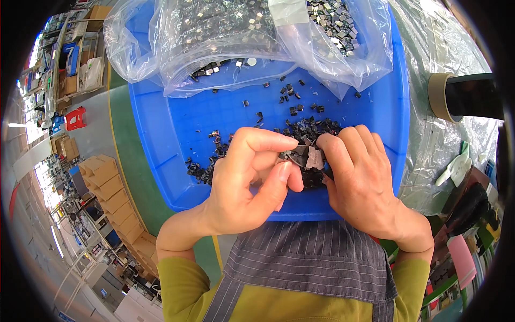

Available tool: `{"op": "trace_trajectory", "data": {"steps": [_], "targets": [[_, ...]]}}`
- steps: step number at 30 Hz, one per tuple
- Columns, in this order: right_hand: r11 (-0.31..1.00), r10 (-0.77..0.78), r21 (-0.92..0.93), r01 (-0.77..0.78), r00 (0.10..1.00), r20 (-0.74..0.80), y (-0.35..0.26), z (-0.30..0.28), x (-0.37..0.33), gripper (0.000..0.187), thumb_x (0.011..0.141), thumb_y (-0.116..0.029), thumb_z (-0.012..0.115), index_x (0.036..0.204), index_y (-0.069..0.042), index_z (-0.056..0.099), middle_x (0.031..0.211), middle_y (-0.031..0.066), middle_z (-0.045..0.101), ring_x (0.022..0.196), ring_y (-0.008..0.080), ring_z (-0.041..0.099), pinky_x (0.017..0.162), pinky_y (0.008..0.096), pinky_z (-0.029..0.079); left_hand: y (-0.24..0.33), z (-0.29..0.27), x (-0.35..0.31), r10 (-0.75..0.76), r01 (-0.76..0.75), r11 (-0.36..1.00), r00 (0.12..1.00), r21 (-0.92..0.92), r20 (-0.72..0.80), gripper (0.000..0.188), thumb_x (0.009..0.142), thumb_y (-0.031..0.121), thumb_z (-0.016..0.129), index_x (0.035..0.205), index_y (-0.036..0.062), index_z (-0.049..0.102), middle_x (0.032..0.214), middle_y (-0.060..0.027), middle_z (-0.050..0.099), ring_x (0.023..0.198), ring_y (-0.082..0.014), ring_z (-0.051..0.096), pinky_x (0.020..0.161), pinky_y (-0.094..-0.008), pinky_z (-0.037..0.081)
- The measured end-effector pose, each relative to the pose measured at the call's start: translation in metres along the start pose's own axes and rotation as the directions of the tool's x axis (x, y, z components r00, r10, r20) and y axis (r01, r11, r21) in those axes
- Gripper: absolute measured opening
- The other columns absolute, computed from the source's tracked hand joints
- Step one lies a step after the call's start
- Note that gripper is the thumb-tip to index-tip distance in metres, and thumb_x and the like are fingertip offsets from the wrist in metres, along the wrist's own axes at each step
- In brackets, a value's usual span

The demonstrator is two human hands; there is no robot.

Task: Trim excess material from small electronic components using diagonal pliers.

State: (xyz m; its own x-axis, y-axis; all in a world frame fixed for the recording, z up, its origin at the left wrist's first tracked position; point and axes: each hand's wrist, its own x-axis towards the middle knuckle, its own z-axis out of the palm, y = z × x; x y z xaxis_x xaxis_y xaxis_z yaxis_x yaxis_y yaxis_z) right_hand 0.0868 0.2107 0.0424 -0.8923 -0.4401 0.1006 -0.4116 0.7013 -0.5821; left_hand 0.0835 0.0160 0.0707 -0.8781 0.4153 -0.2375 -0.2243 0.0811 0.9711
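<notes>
Both of my hands meet over the near side of a blue plastic tray (185, 115). Between the thumb and fingers of my left hand (247, 180) is a small black piece with a greyish-silver face (314, 159). My right hand (357, 180) is at the other side of that piece, fingers curled and closed. Something dark shows between its thumb and index finger, too covered to name. Under and beyond the hands lies a heap of small black bits (311, 129), with another heap of dark bits (201, 170) left of my left hand.
Clear plastic bags (225, 48) full of small shiny square pieces (335, 27) lie across the tray's far side. At right, a tape roll (441, 97) and a white glove (456, 167) rest on plastic sheeting. Cardboard boxes (115, 193) stand on the floor at left.
</notes>
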Motion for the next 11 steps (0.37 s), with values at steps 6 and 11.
{"op": "trace_trajectory", "data": {"steps": [6,11], "targets": [[0.994,0.02,0.102,-0.029,0.996,0.082,-0.0025,-0.0042,0.0014,0.022,0.064,0.0,0.059,0.083,-0.007,0.048,0.077,0.0083,0.045,0.072,0.0263,0.046,0.063,0.0372,0.036,-0.0005,-0.0002,-0.0013,0.016,-0.016,1.0,1.0,0.002,0.014,0.025,0.093,-0.001,0.043,0.117,-0.0006,0.037,0.075,-0.0103,0.063,0.05,-0.0063,0.052,0.045,-0.0196,0.043],[0.981,0.031,0.185,-0.058,0.989,0.146,-0.0028,-0.0053,0.0028,0.023,0.065,0.001,0.059,0.084,-0.006,0.047,0.077,0.009,0.045,0.075,0.028,0.048,0.065,0.0387,0.038,0.0001,-0.0019,-0.0014,-0.025,0.026,0.998,1.0,-0.057,0.017,0.025,0.093,0.0,0.043,0.118,0.0003,0.036,0.074,-0.0112,0.063,0.05,-0.0068,0.054,0.045,-0.0193,0.044]]}}
